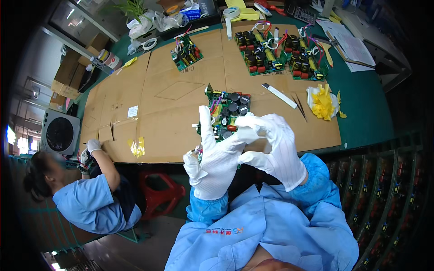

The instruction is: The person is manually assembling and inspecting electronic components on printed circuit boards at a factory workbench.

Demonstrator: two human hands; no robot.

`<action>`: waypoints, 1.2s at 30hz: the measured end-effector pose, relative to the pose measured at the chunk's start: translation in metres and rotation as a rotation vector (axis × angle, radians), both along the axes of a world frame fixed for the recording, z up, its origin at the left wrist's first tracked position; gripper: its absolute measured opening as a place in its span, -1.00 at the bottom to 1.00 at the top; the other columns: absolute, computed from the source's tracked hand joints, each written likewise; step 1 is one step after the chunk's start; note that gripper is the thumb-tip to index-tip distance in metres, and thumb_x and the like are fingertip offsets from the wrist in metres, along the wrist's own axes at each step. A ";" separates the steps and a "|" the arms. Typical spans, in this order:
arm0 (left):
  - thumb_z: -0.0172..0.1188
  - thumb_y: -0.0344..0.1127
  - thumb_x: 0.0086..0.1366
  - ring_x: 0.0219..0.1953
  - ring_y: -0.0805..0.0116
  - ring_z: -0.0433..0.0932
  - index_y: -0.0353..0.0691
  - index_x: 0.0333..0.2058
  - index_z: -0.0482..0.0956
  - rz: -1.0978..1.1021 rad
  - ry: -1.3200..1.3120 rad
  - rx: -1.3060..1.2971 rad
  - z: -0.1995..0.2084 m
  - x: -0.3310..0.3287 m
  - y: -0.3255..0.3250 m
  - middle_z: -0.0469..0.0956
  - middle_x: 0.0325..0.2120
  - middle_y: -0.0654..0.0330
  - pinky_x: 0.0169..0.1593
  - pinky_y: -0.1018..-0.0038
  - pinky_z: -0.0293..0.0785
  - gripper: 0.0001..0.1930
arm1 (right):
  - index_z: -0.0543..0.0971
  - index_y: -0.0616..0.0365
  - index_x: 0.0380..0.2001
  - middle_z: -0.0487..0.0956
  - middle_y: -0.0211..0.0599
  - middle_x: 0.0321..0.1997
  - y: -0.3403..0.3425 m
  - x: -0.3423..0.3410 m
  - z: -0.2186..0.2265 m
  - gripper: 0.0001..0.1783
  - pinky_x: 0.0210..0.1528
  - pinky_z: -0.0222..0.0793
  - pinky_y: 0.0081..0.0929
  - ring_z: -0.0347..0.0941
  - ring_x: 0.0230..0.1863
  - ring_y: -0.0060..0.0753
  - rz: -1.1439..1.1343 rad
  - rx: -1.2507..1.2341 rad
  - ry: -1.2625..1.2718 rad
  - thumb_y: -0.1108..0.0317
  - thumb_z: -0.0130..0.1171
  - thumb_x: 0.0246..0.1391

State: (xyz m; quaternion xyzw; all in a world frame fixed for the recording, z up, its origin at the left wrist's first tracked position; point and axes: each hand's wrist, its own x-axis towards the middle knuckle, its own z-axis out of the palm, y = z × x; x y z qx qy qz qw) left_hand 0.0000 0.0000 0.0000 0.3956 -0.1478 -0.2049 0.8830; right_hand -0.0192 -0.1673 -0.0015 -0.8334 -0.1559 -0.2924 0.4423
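Currently, our left hand (217,158) is spreading unclenched, our right hand (285,147) curling, grip unclear. One nearby circuit board (231,107) is lying at twelve o'clock.

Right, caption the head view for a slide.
White-gloved left hand and right hand close together before a circuit board lying on cardboard.

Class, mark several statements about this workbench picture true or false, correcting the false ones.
1. The wearer's left hand and right hand are in white fabric gloves. True.
2. The co-worker at the left wears a short-sleeved light-blue shirt. True.
3. Beside the co-worker stands a white metal barrel. False: a red plastic stool stands there.
4. A white-handled knife with a dark tip lies on brown cardboard. True.
5. Beyond the cardboard's left end stands a red lamp. False: it is a grey box with a round black grille.
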 end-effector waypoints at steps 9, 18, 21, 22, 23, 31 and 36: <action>-0.21 0.77 0.13 0.46 -0.26 0.15 0.17 0.54 -0.48 -0.053 -0.039 -0.329 -0.021 0.007 -0.004 0.33 0.27 -0.44 0.51 0.03 -0.15 0.24 | 0.74 0.00 -0.25 0.66 -0.37 -0.34 -0.018 -0.014 0.000 -0.76 0.00 0.37 -0.19 0.55 -0.24 -0.22 -0.043 -0.227 0.003 0.20 0.47 0.00; -0.22 0.72 0.17 0.49 -0.12 0.13 0.05 0.53 -0.50 -0.012 -0.044 -0.119 -0.018 0.007 -0.001 0.28 0.33 -0.38 0.54 0.15 -0.17 0.24 | 0.77 -0.05 -0.26 0.56 -0.40 -0.48 -0.021 -0.018 0.017 -0.83 -0.12 0.32 -0.25 0.43 -0.43 -0.22 0.006 -0.096 -0.071 0.26 0.43 0.03; -0.18 0.54 0.33 0.49 -0.17 0.12 0.19 0.53 -0.47 -0.046 -0.022 -0.239 -0.040 0.012 0.002 0.26 0.35 -0.37 0.53 0.04 -0.13 0.05 | 0.75 0.00 -0.32 0.56 -0.38 -0.49 -0.021 -0.010 0.017 -0.87 -0.21 0.31 -0.25 0.42 -0.45 -0.22 0.019 -0.070 -0.065 0.32 0.44 0.01; -0.17 0.49 0.38 0.49 -0.18 0.12 0.23 0.54 -0.46 -0.058 -0.016 -0.280 -0.044 0.014 0.002 0.26 0.35 -0.36 0.53 0.00 -0.12 -0.01 | 0.74 0.01 -0.33 0.55 -0.38 -0.50 -0.021 -0.008 0.011 -0.87 -0.21 0.32 -0.25 0.43 -0.45 -0.21 0.011 -0.061 -0.086 0.33 0.45 0.01; -0.16 0.51 0.35 0.48 -0.20 0.12 0.23 0.53 -0.49 -0.064 -0.011 -0.283 -0.047 0.013 0.002 0.25 0.36 -0.37 0.53 -0.01 -0.13 0.03 | 0.73 0.02 -0.34 0.55 -0.38 -0.50 -0.021 -0.007 0.007 -0.87 -0.20 0.32 -0.24 0.43 -0.45 -0.21 0.004 -0.051 -0.108 0.33 0.45 0.00; -0.11 0.77 0.09 0.52 -0.26 0.00 0.15 0.49 -0.67 -0.040 -0.028 -0.123 -0.010 -0.003 -0.004 0.37 0.27 -0.41 0.52 -0.06 -0.27 0.34 | 0.68 0.06 -0.42 0.60 -0.39 -0.48 -0.018 0.002 0.001 -0.69 -0.21 0.35 -0.18 0.50 -0.41 -0.16 -0.112 -0.079 -0.108 0.09 0.52 -0.07; -0.13 0.77 0.09 0.52 -0.29 -0.02 0.07 0.50 -0.63 -0.002 -0.196 -0.011 -0.020 0.000 -0.004 0.50 0.12 -0.42 0.52 -0.08 -0.26 0.35 | 0.65 0.11 -0.15 0.65 -0.32 -0.31 -0.021 0.008 -0.005 -0.35 -0.05 0.40 -0.12 0.58 -0.20 -0.12 -0.088 -0.150 0.013 -0.22 0.48 -0.08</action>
